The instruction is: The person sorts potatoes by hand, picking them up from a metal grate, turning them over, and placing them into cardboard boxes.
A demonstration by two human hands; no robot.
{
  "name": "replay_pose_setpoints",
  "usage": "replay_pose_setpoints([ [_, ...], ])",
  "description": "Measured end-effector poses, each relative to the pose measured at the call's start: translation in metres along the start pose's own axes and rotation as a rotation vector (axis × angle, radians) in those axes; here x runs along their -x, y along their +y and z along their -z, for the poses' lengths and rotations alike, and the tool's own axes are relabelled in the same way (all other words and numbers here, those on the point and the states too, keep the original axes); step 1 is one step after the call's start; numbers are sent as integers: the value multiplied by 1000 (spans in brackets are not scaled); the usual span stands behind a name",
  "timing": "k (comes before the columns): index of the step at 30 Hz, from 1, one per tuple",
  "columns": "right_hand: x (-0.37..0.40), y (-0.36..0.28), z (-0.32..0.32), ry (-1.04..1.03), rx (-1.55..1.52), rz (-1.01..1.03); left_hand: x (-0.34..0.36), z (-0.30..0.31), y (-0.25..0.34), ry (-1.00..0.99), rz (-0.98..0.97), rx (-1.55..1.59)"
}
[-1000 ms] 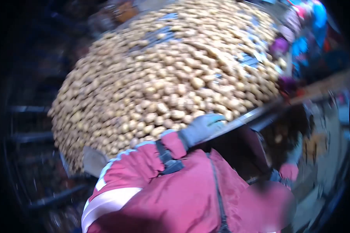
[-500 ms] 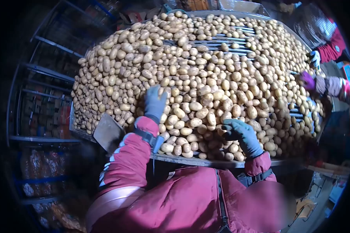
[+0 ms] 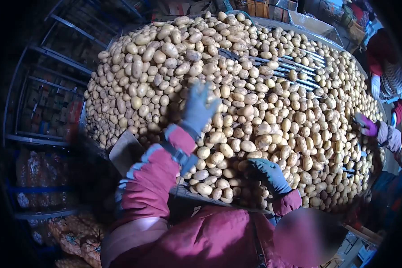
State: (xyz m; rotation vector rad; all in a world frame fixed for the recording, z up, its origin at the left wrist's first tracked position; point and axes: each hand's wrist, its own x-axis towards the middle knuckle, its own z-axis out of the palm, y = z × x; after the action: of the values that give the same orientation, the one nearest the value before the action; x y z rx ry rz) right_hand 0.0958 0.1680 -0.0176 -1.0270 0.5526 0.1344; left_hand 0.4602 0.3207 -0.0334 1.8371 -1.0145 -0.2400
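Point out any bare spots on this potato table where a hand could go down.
Bare bars show at the far right, ringed by potatoes; a thin strip shows near a co-worker's purple glove. Everywhere else is packed, thickest around the left hand and right hand.

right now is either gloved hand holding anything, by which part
The pale-blue-gloved left hand is spread open, holding nothing. The dark-teal-gloved right hand curls onto the tan potatoes; any grip cannot be told.
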Motion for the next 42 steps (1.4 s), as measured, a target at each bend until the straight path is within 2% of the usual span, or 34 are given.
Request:
replay_pose_setpoints([
  [1,-1,3,5,0,-6,-5,-30,37,-40,1,4,-539],
  [3,0,3,1,-7,71,56,-59,54,-39,91,187,-796],
  [4,-2,4,1,1,-14,7,-70,49,-31,125,203,-852],
  [5,-4,5,1,13,-100,-42,-77,34,-21,172,152,-857],
  [7,-8,7,-1,25,-84,-61,-88,6,-1,245,18,-801],
  [8,-11,5,-1,32,-65,-75,-91,-10,18,273,66,-698],
  [9,-13,3,-2,31,-61,-81,-89,-22,15,93,-5,-871],
  [11,-20,1,-2,-28,183,-19,-80,-28,47,-197,65,-790],
  [12,-24,2,-2,-44,266,10,-75,-33,85,-296,187,-529],
  [13,-26,14,0,-4,224,2,-62,-56,79,-378,254,-218],
  [15,-25,14,2,28,209,62,-33,-71,96,-478,161,-101],
  [16,-24,13,2,43,202,92,-24,-61,126,-500,6,-303],
  [17,-23,11,3,16,558,321,-24,-52,135,-527,96,-145],
  [18,-19,-1,-3,-20,819,391,-30,-29,150,-460,112,-281],
  [19,-16,-12,-9,-41,1073,479,-36,-22,103,-338,-89,-568],
  [20,-19,1,-5,-42,1067,482,-49,1,91,-235,-84,-658],
  [21,-24,23,2,-20,604,273,-62,23,79,-133,-70,-744],
  [23,-28,37,9,5,134,69,-101,90,54,-21,141,-1048],
  [25,-26,35,7,-29,277,144,-112,127,12,143,38,-1315],
  [26,-24,31,5,-38,325,169,-113,136,15,261,-47,-1161],
  [27,-19,20,-1,30,28,17,-115,138,16,272,-166,-1196],
  [28,-17,14,-5,98,-270,-134,-120,132,16,270,-169,-1192],
  [30,-21,24,-3,84,-186,-75,-121,114,15,27,16,-1125],
  [31,-22,26,-1,68,-97,-8,-122,106,17,26,15,-1123],
  [34,-19,25,0,70,-55,-3,-123,83,20,-316,277,-1149],
  [37,-19,17,-5,83,-150,-73,-97,53,39,-345,256,-1051],
  [38,-19,16,-6,87,-218,-82,-87,47,51,-286,245,-1027],
  [40,-18,15,-8,59,-125,-20,-74,49,58,-404,374,-930],
  [41,-19,15,-9,42,-79,13,-57,46,19,-354,230,-858],
  [42,-20,16,-9,27,-33,47,-45,48,14,-375,209,-707],
])
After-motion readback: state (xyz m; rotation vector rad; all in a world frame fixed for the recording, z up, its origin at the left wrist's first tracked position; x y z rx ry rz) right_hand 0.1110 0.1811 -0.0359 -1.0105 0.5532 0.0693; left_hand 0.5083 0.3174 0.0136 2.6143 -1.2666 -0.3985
